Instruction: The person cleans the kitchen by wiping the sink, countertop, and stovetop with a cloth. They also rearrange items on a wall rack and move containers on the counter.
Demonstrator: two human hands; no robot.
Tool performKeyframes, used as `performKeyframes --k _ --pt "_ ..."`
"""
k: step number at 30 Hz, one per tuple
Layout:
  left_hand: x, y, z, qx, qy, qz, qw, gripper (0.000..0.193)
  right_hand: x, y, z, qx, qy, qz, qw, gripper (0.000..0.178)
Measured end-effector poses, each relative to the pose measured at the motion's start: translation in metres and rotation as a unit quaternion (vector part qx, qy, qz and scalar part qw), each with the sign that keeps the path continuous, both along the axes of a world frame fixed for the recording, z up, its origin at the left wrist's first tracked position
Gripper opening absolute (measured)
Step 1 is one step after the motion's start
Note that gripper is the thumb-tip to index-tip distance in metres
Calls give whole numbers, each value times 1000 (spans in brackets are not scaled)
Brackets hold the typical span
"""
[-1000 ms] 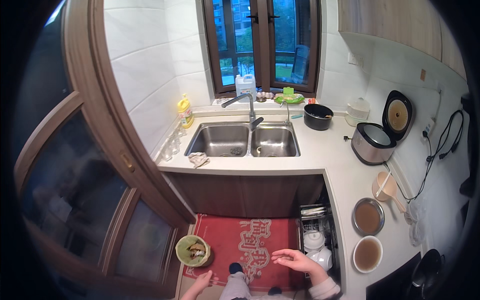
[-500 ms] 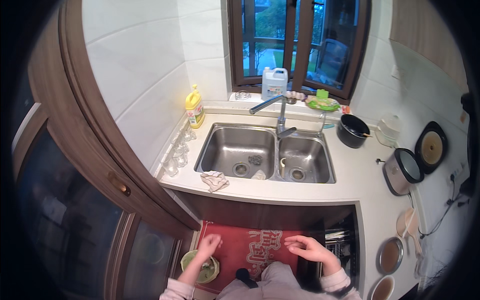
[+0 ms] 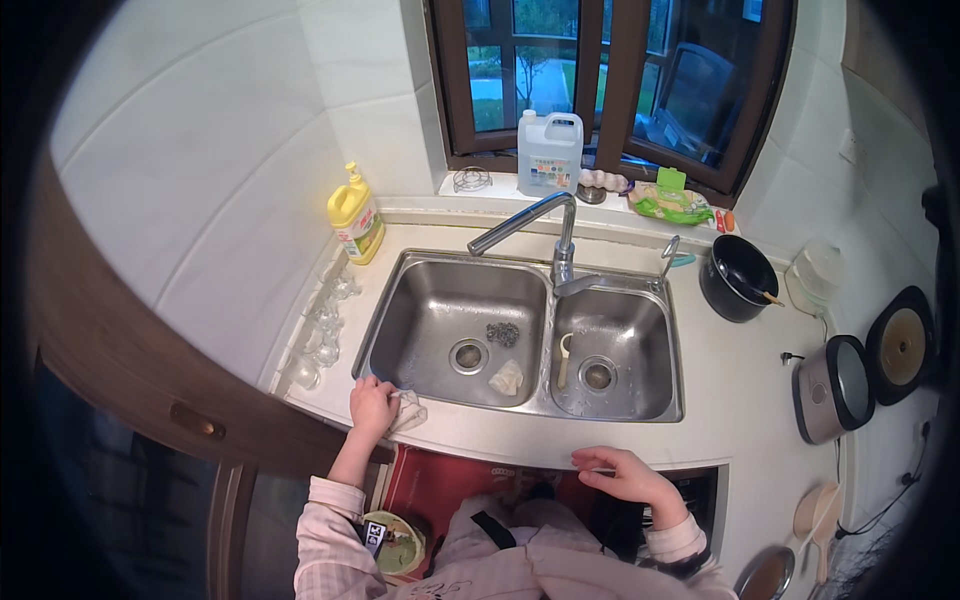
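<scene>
At the sink's front left corner, my left hand (image 3: 372, 405) has its fingers curled over a whitish cloth (image 3: 408, 411), part of which sticks out to the right along the counter edge. My right hand (image 3: 625, 474) hangs in the air in front of the counter, fingers loosely stretched and holding nothing. Behind both lies the steel double sink (image 3: 550, 395). Its left basin contains a steel wool scrubber (image 3: 502, 334) and a crumpled pale cloth or bag (image 3: 507, 378). A small cream-handled tool (image 3: 564, 362) leans in the right basin, and a chrome faucet (image 3: 561, 240) rises behind.
Several clear glasses (image 3: 325, 340) and a yellow pump bottle (image 3: 355, 215) line the left wall. To the right stand a black pot (image 3: 738, 278) and a rice-cooker-like appliance (image 3: 833, 390). A large jug (image 3: 549, 155) sits on the sill; a green bin (image 3: 400, 545) is by my left leg.
My left hand has risen from above the bin to the counter and taken hold of the cloth. My view has moved closer to the sink; my right hand stays open.
</scene>
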State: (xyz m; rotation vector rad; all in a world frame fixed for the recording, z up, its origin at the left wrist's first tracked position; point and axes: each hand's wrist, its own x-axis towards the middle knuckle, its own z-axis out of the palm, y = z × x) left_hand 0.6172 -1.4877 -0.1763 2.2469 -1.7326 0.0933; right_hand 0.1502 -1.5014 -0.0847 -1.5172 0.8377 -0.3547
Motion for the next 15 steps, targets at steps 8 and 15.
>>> performKeyframes --k 8,15 --pt "21 -77 95 -156 400 -63 901 7 31 -57 -7 -60 34 -17 997 42" --pt "-3 -141 128 -72 452 -140 878 11 80 -80 19 -82 58 -31 994 40"
